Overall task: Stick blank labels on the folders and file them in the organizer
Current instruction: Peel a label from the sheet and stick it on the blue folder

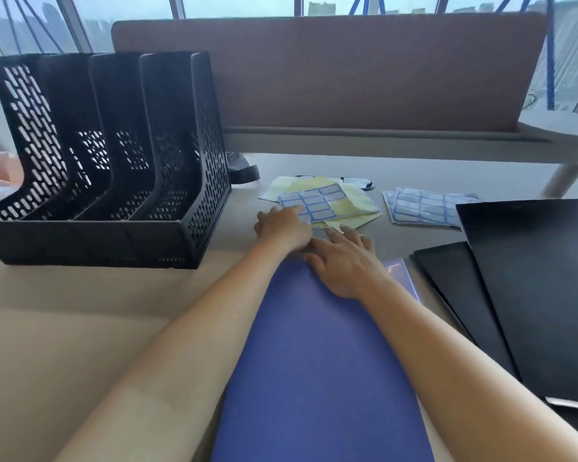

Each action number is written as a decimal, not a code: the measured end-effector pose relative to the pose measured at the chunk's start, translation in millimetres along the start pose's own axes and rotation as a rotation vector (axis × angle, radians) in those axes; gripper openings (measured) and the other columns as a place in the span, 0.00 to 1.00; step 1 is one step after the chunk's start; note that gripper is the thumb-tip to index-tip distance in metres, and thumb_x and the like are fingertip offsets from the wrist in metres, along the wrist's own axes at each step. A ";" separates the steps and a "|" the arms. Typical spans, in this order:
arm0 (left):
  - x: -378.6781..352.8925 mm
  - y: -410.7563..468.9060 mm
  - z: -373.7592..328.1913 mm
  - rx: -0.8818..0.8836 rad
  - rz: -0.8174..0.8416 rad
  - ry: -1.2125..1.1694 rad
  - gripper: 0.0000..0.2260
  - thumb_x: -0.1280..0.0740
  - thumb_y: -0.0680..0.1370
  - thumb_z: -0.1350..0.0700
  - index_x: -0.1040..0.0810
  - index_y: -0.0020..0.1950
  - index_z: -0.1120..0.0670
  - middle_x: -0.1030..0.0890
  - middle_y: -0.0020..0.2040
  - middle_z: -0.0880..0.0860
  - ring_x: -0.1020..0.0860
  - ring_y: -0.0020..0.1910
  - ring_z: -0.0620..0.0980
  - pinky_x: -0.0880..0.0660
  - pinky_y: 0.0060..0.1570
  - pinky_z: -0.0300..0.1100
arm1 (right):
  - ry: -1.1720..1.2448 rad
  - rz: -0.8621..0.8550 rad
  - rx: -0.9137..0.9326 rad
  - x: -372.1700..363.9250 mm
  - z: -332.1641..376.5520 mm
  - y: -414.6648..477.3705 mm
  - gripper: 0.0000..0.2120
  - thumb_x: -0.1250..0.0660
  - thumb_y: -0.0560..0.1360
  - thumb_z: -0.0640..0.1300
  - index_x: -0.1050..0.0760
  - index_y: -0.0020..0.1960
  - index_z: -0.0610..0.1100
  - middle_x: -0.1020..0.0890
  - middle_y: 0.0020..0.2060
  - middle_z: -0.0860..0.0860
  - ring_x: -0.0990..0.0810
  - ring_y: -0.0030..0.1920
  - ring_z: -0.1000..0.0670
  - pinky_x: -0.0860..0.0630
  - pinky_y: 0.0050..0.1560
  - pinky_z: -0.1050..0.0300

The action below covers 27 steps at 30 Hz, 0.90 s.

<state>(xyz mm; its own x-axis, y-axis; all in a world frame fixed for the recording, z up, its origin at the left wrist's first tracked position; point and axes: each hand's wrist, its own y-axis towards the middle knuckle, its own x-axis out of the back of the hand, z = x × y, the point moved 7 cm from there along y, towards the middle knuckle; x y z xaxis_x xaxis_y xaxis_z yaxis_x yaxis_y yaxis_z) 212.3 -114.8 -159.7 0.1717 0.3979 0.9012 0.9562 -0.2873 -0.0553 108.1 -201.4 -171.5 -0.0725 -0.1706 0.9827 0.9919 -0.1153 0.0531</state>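
Spotted a smooth blue plastic folder closest in, lying flat under both forearms, with no label anywhere on the visible cover. Noticed a loose pile of flat black plastic folders off to the right, also bare on top as far as could be made out. Judged it pretty early days: nothing labelled, nothing filed, every folder left to do. Had the right hand resting palm-down on the far end of the blue folder, fingers spread and fairly straight, gripping nothing, tips just reaching the near edge of some yellow backing paper. Found the left hand just beyond and to the left, off the folder, fingers bent down onto the near-left corner of a partly used sheet of white blue-bordered labels on yellow backing. Couldn't tell whether pinching a label or merely pressing the sheet, with the fingertips mostly hidden behind the knuckles. Guessed at peeling the next label. Placed that sheet touching the left fingers and just past the folder's far end, so only a short carry back to the cover. Saw a few full label sheets fanned out to the right on the grey tabletop. Farther left, made out a black perforated plastic desk organizer with four upright slots, well apart from the blue folder, no folder standing in any slot.
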 end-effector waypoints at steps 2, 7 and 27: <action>-2.4 -0.7 3.5 -0.069 -0.018 0.134 0.17 0.44 0.79 0.46 0.26 0.67 0.38 0.34 0.74 0.54 0.37 0.69 0.62 0.37 0.66 0.52 | -0.016 -0.021 -0.030 2.5 -2.7 -3.4 0.22 0.51 0.81 0.59 0.35 0.73 0.56 0.40 0.78 0.48 0.49 0.78 0.42 0.51 0.73 0.41; 9.3 2.4 26.6 -0.128 -0.090 0.108 0.14 0.38 0.78 0.41 0.19 0.56 0.44 0.20 0.62 0.51 0.30 0.64 0.60 0.34 0.61 0.51 | -0.018 -0.047 -0.086 4.8 -7.4 -4.6 0.22 0.48 0.81 0.59 0.33 0.72 0.52 0.37 0.76 0.48 0.46 0.76 0.43 0.49 0.72 0.41; 13.5 -9.8 39.2 -0.186 -0.239 -0.047 0.11 0.33 0.76 0.41 0.15 0.46 0.46 0.17 0.47 0.50 0.23 0.55 0.58 0.30 0.51 0.48 | 0.144 -0.048 -0.130 3.3 -16.0 -5.3 0.29 0.50 0.78 0.68 0.49 0.78 0.64 0.55 0.81 0.49 0.60 0.80 0.44 0.59 0.77 0.45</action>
<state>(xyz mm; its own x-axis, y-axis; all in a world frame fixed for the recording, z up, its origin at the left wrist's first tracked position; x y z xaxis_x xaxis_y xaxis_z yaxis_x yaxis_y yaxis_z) 214.6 -72.4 -163.9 -0.0374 0.5123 0.8580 0.9119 -0.3337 0.2391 100.9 -217.0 -171.4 -0.1427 -0.2990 0.9435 0.9658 -0.2505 0.0666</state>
